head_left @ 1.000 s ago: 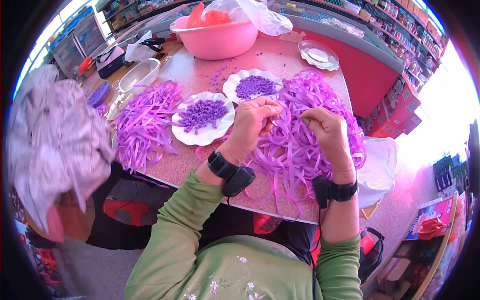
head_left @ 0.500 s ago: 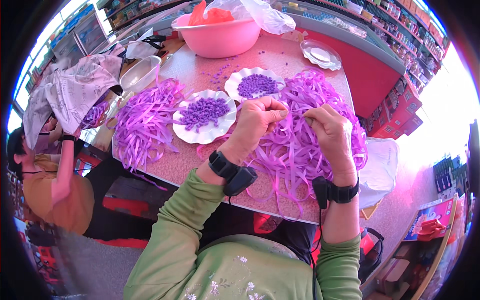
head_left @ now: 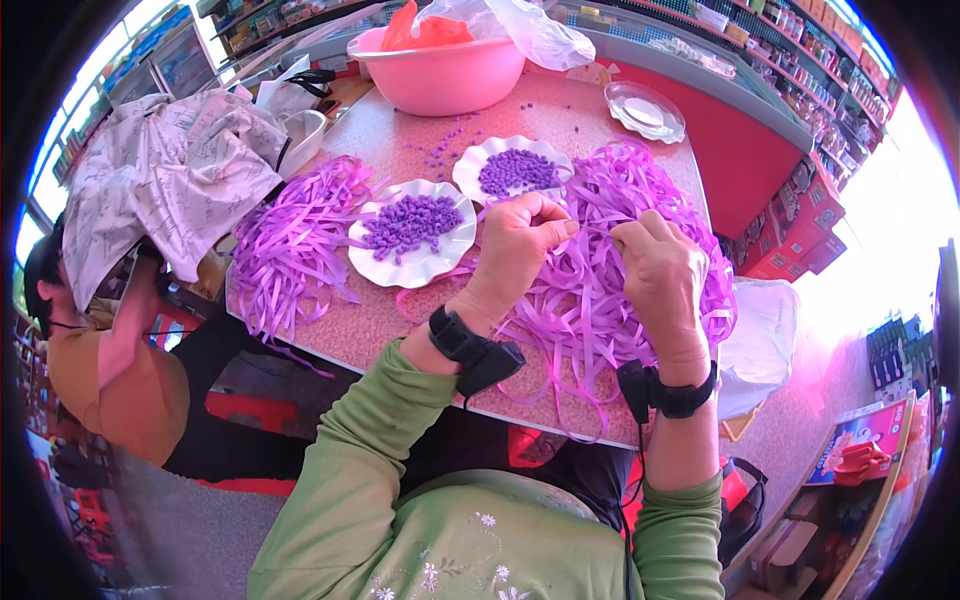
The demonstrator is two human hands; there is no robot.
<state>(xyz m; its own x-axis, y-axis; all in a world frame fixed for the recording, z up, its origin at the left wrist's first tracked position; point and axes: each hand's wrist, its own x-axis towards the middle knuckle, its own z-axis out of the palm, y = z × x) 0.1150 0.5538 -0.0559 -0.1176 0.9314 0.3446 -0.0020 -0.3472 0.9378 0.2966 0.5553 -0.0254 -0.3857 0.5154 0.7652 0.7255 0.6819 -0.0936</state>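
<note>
Purple ribbon strips [head_left: 610,270] lie heaped over the right half of a speckled pink table [head_left: 400,140], spilling past its near edge. A second ribbon pile [head_left: 290,245] sits at the left edge, and two white scalloped plates of purple beads [head_left: 415,235] [head_left: 512,170] fill the middle. Bare tabletop shows only toward the far edge, short of a pink basin [head_left: 445,75]. The left hand [head_left: 515,250] is curled shut, pinching a ribbon strip between thumb and fingertips above the heap. The right hand [head_left: 660,275] is likewise closed, fingers bent into the ribbons just beside it. A person [head_left: 110,370] at the left edge holds a patterned cloth [head_left: 165,170].
</note>
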